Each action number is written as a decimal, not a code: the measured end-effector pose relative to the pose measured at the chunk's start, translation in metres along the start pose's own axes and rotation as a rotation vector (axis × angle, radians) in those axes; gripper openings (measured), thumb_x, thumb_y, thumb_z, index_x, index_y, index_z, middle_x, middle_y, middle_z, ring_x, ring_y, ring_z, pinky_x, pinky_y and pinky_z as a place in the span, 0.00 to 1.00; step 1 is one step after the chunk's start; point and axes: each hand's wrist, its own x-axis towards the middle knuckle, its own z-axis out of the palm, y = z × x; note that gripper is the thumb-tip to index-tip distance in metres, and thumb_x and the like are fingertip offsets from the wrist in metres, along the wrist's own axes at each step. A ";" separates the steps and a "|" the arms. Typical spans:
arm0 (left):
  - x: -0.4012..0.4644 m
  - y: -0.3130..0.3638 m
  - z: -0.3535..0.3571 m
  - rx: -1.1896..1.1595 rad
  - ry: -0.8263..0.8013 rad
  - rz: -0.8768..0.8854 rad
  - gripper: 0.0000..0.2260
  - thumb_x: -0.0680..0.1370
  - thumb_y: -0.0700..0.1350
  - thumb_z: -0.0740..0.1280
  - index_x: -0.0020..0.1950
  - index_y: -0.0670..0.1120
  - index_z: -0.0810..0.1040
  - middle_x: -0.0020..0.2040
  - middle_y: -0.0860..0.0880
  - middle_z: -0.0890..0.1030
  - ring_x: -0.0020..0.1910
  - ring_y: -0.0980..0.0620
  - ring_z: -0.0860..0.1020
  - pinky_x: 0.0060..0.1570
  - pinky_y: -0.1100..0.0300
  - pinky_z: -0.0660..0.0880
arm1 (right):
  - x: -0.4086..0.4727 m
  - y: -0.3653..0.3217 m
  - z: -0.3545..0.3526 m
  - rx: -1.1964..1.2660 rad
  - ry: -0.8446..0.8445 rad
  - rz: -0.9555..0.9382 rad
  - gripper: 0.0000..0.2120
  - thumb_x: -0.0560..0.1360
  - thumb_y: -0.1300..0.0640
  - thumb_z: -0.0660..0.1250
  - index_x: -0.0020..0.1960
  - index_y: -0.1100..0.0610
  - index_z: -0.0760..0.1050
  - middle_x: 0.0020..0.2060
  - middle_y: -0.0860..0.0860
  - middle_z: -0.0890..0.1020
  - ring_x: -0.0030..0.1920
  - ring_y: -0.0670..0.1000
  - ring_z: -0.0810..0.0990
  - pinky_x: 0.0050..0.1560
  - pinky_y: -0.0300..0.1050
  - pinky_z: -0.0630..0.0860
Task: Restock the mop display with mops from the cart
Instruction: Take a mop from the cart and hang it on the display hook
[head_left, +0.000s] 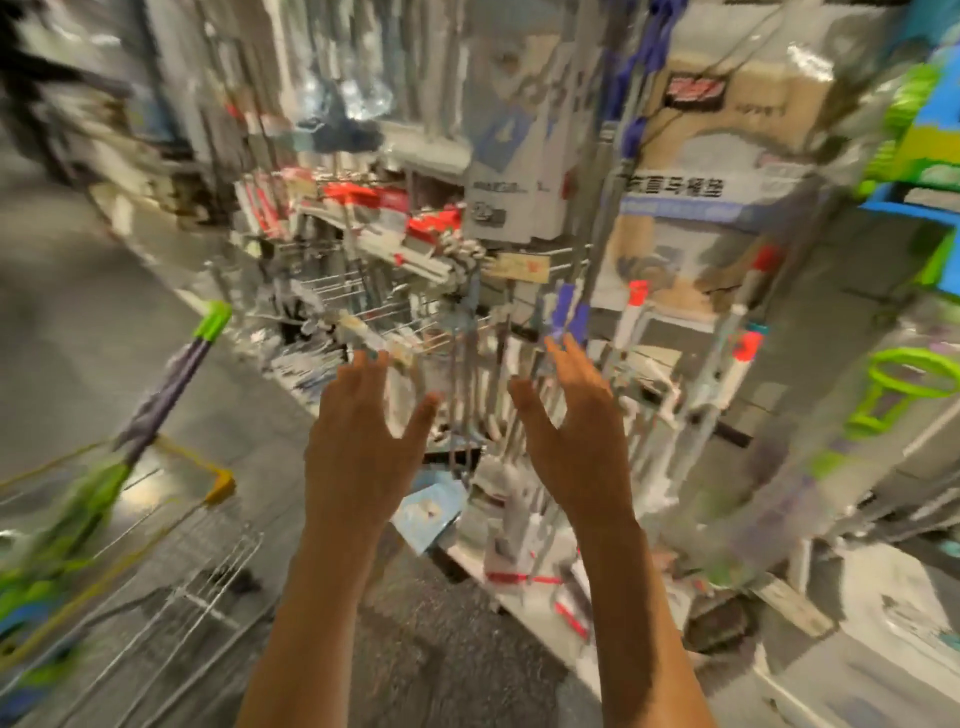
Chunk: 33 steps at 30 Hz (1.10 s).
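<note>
The view is heavily blurred. My left hand and my right hand are both raised side by side in front of the mop display, fingers spread and holding nothing. Grey and white mop handles with red and blue tips hang upright on the display's wire hooks just beyond my fingertips. At the lower left stands the wire cart with a yellow rim. A mop with a purple handle and green tip leans up out of it.
Shelves of packaged goods run along the right, with green items at the far right. A low shelf base with boxed goods lies under the display. Grey aisle floor stretches away on the left.
</note>
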 end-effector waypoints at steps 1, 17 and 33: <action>-0.001 -0.018 -0.014 0.007 0.027 -0.028 0.31 0.79 0.62 0.63 0.78 0.47 0.66 0.77 0.43 0.68 0.77 0.44 0.63 0.72 0.45 0.64 | -0.003 -0.016 0.017 0.019 -0.037 -0.008 0.35 0.78 0.35 0.58 0.76 0.58 0.68 0.76 0.56 0.67 0.77 0.53 0.64 0.76 0.47 0.59; -0.058 -0.271 -0.184 0.095 0.254 -0.489 0.28 0.80 0.58 0.64 0.75 0.44 0.71 0.74 0.42 0.72 0.75 0.43 0.67 0.73 0.48 0.63 | -0.081 -0.209 0.275 0.285 -0.538 -0.197 0.30 0.79 0.38 0.61 0.77 0.51 0.67 0.77 0.48 0.66 0.77 0.47 0.62 0.75 0.44 0.61; -0.048 -0.414 -0.209 0.006 0.396 -0.906 0.29 0.80 0.61 0.62 0.77 0.47 0.69 0.77 0.48 0.69 0.75 0.48 0.67 0.72 0.51 0.66 | -0.082 -0.280 0.468 0.350 -0.931 -0.375 0.29 0.80 0.44 0.66 0.76 0.56 0.68 0.76 0.52 0.68 0.77 0.50 0.64 0.68 0.34 0.55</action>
